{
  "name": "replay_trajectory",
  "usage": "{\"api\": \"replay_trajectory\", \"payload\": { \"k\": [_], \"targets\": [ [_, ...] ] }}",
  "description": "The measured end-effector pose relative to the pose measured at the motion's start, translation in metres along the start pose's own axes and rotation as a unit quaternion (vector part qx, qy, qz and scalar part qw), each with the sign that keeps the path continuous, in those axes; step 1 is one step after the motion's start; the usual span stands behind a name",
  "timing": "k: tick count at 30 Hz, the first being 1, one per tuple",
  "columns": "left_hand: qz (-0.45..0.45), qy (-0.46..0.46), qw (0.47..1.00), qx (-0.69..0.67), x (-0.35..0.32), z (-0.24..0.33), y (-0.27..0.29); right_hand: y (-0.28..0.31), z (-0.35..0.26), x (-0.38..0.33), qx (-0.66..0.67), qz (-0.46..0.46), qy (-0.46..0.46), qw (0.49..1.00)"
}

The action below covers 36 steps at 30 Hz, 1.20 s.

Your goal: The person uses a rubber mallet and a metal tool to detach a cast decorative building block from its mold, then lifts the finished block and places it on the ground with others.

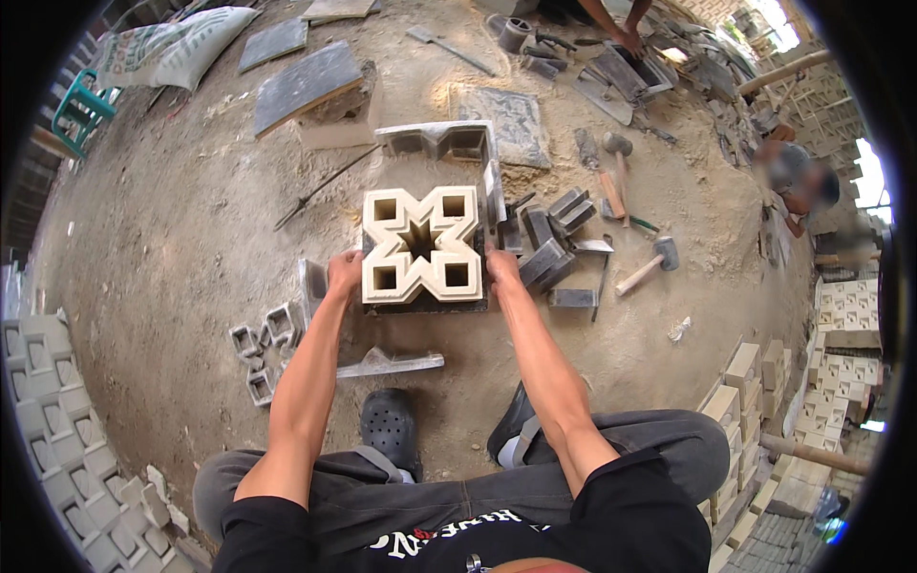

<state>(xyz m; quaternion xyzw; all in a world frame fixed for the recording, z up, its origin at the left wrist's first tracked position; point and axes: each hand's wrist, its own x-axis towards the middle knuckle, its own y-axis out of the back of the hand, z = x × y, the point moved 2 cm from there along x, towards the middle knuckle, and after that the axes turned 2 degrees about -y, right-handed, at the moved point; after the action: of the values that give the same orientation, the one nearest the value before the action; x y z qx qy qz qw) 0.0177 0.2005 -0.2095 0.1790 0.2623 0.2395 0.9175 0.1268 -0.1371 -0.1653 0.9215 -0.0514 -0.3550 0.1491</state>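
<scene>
A pale, freshly moulded breeze block (420,205) with a star-shaped opening and square corner holes sits on a dark base plate (425,307) in front of me. My left hand (345,273) is closed at the left edge of the plate, beside the block. At the opposite edge, my right hand (501,268) is closed in the same way. The fingertips of both hands are hidden. An L-shaped metal mould side (494,172) stands just behind and right of the block. Another mould side with a pointed middle (392,364) lies nearer my feet.
Left of my forearm lies a metal mould core (260,355). Dark metal blocks (546,260), a mallet (648,267) and trowels lie to the right. Finished blocks (57,401) line the left side, with more stacked right. Another person's hand (629,40) works at the far right.
</scene>
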Motion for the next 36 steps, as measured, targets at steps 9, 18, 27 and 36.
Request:
{"api": "replay_trajectory", "payload": {
  "k": [9,18,27,36],
  "targets": [
    [-0.059,0.046,0.987,-0.142,0.001,-0.008,-0.018,0.011,-0.019,-0.028,0.059,-0.089,-0.052,0.993],
    [-0.057,0.056,0.983,-0.168,-0.003,0.002,0.005,-0.01,-0.012,-0.037,0.171,-0.262,-0.002,0.95],
    [-0.067,0.084,0.983,-0.148,-0.022,0.02,0.023,-0.023,0.02,-0.03,0.131,-0.232,0.095,0.959],
    [-0.105,0.152,0.956,-0.229,-0.04,0.053,0.022,-0.024,0.005,-0.044,0.148,-0.133,0.073,0.977]
  ]
}}
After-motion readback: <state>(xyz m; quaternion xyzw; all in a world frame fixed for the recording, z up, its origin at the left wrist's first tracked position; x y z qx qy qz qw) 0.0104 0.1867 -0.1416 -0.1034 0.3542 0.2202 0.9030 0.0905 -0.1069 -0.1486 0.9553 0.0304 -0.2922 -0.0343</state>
